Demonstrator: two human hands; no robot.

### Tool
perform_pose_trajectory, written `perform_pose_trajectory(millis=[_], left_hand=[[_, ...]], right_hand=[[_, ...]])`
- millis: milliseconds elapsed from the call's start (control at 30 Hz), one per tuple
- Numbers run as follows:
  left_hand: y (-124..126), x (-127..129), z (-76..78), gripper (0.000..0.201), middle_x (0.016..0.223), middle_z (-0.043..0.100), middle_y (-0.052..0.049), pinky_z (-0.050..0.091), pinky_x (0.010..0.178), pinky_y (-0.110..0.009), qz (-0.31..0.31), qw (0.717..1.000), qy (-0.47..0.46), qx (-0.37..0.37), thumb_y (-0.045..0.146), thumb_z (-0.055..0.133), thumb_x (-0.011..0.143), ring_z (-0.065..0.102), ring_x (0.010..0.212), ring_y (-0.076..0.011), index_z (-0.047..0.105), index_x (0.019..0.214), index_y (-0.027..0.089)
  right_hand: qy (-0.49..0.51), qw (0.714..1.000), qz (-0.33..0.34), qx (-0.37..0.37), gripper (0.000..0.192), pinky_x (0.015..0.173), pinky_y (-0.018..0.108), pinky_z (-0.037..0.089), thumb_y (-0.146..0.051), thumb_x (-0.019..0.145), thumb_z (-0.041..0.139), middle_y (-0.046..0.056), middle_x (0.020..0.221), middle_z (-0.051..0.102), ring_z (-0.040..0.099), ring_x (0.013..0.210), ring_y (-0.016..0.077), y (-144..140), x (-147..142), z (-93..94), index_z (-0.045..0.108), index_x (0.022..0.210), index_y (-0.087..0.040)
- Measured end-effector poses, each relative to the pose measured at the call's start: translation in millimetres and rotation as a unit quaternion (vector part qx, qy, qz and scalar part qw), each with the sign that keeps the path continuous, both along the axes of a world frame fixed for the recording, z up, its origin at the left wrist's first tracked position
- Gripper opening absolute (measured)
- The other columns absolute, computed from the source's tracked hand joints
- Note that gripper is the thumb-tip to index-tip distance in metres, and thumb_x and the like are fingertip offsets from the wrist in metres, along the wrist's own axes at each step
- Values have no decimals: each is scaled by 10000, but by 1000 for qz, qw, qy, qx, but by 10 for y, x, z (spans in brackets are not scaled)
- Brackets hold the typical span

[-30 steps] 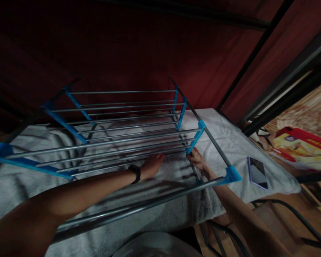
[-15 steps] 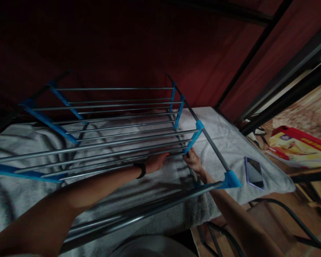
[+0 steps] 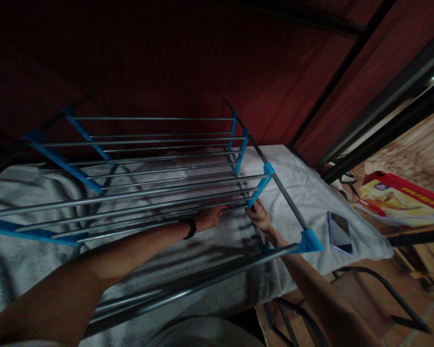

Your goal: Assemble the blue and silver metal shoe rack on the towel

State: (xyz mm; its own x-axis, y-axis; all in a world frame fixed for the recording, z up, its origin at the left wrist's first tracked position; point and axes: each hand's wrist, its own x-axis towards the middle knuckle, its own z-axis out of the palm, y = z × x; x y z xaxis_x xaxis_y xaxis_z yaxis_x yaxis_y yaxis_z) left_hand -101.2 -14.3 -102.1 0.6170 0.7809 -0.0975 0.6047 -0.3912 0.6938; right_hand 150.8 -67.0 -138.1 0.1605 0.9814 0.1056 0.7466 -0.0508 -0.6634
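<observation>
A rack of grey metal tubes and blue plastic brackets lies on its side across a grey towel. My left hand, with a black band on its wrist, is curled round a low metal tube of the nearest shelf; part of its fingers is hidden. At that tube's right end, my right hand pinches the bottom of a blue bracket, its thumb and fingers close together. A blue corner piece joins the thick front tubes beside my right forearm.
A phone in a purple case lies on the towel at right. Beyond the towel stands a red and yellow box. A dark red wall rises behind the rack. At lower right is a dark metal chair frame.
The view has shifted slightly, so the rack and phone sit a little further left. Both hands keep their places on the rack.
</observation>
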Motion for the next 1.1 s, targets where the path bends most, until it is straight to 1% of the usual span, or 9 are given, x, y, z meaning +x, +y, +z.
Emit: perform_pose_trajectory(millis=[67,200,300,400,533,633,800,967,1100], left_hand=[[-12,10,33,441,1344,628,-110,455,1057,-460,-8,1000,18,3,192,410,930,565,1236,-298,614,1322,202],[-23,32,91,461,1415,585,-113,416,1107,-489,-14,998,55,31,176,383,940,525,1287,-302,598,1347,205],[-20,36,123,471,1439,569,-107,387,1136,-489,-13,998,52,44,164,375,939,515,1300,-299,600,1350,207],[-21,28,136,462,1438,573,-77,384,1142,-483,-10,998,40,46,161,382,933,522,1289,-284,618,1325,220],[-27,23,121,442,1413,591,-81,408,1125,-450,-8,998,44,38,178,401,931,548,1247,-270,628,1309,214],[-29,27,92,451,1408,596,-84,421,1112,-465,-8,998,47,43,175,399,931,546,1254,-286,622,1320,221],[-17,26,43,465,1402,602,-66,415,1118,-489,-8,997,48,56,181,385,937,531,1281,-290,616,1331,268],[7,24,19,458,1456,555,-81,393,1131,-493,-12,997,60,44,190,401,937,506,1311,-308,625,1330,255],[11,7,0,442,1416,582,-98,403,1117,-493,-9,998,45,37,206,402,947,541,1262,-293,629,1326,224]], right_hand=[[-8,1000,-6,-11,254,742,315,454,-359,861,525,64,1073,587,572,809,179,-5,-7,7,610,1046,-207],[-11,1000,-9,-18,282,725,310,441,-421,888,543,62,1077,590,565,802,179,-8,-19,31,603,1066,-211],[-8,1000,-5,-19,273,745,310,443,-419,912,527,61,1077,594,564,810,180,-7,-27,47,597,1079,-215],[-14,1000,-6,-15,255,786,318,450,-406,918,517,66,1101,593,567,889,199,-2,-33,48,592,1076,-220],[-22,1000,-5,-17,214,827,319,445,-368,928,505,65,1137,578,556,981,208,0,-36,43,576,1081,-236],[-24,1000,1,-15,193,838,315,437,-343,935,504,63,1142,570,555,999,206,-6,-39,55,563,1087,-239],[-35,999,-7,-21,184,805,314,437,-338,936,510,76,1099,579,554,930,201,-19,-55,76,565,1060,-214],[-41,999,-10,-19,216,823,331,452,-371,934,506,81,1117,585,566,941,209,-9,-50,49,573,1051,-204],[-39,999,3,-18,228,840,323,460,-378,937,495,88,1159,587,579,1000,221,11,-28,32,576,1064,-207]])
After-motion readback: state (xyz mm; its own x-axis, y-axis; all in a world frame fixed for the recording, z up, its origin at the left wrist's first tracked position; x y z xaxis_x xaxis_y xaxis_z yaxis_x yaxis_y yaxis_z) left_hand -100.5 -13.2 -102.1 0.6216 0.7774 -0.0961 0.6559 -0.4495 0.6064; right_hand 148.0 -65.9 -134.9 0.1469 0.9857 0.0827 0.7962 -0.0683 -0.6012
